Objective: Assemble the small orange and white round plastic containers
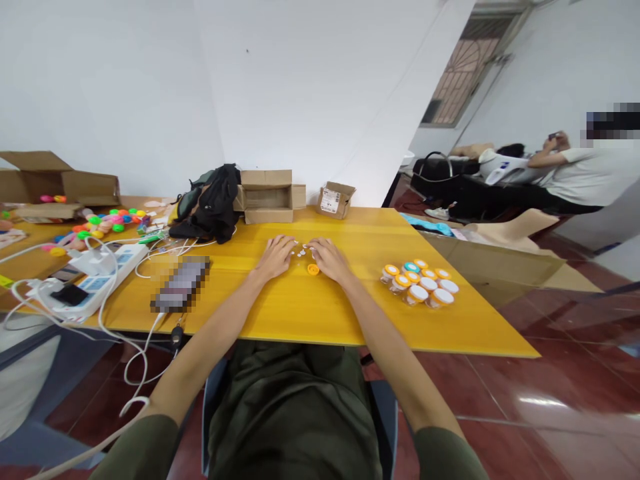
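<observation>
My left hand [277, 256] rests palm down on the yellow table, fingers loosely stretched toward the middle. Facing it, my right hand [326, 257] lies in a similar pose with its fingertips pointing inward. Between them are several small white pieces [301, 253], too small to name; some are close to my fingertips. An orange lid [313, 269] sits just below these pieces, beside my right hand. I see nothing held in either hand, though the undersides of the fingers are hidden. To the right stands a cluster of small clear jars [417, 293] with orange, white and teal lids.
An open cardboard box [269, 215], a smaller box [335, 201] and a black bag [213, 207] stand along the wall. At left lie a phone [181, 285], a white power strip [113, 277] with cables, and colourful balls [117, 219]. A person [580, 167] sits at far right.
</observation>
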### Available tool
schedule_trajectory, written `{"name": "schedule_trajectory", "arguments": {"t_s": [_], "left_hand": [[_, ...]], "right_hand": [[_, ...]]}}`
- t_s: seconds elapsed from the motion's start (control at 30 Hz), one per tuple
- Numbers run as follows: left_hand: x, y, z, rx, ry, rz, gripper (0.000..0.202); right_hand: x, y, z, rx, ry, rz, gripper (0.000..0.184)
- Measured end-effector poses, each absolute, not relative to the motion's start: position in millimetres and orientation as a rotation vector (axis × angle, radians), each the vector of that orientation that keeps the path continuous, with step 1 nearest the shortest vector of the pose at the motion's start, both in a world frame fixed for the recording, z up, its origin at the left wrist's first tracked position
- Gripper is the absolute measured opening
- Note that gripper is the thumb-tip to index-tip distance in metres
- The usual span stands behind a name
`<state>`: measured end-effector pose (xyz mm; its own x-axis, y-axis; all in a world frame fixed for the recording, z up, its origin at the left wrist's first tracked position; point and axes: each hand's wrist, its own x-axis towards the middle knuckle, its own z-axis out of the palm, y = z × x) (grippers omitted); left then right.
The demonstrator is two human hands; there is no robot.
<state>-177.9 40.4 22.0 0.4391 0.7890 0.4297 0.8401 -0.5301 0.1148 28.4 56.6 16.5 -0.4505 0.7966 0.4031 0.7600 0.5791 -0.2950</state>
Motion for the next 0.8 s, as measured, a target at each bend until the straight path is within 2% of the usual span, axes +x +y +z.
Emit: {"name": "schedule_trajectory", "arguments": {"t_s": [0.17,0.4,0.63,0.8], "left_hand": [[-176.8,40.4,24.0,-2.605,-1.411,-0.6,0.054],[-174.9,36.8,28.5,-2.599,-1.42,-0.606,0.044],[-177.8,35.7,29.6,-2.58,-1.408,-0.678,0.037],[-177.1,33.4,29.1,-2.634,-1.342,-0.629,0.032]], "right_hand": [[25.5,58.9,11.1,-1.165,-2.367,0.091,0.037],[28.4,59.5,11.0,-1.178,-2.29,0.075,0.033],[41.0,47.2,25.0,-1.108,-2.347,0.214,0.015],[47.1,41.1,30.0,-1.114,-2.417,0.359,0.021]]}}
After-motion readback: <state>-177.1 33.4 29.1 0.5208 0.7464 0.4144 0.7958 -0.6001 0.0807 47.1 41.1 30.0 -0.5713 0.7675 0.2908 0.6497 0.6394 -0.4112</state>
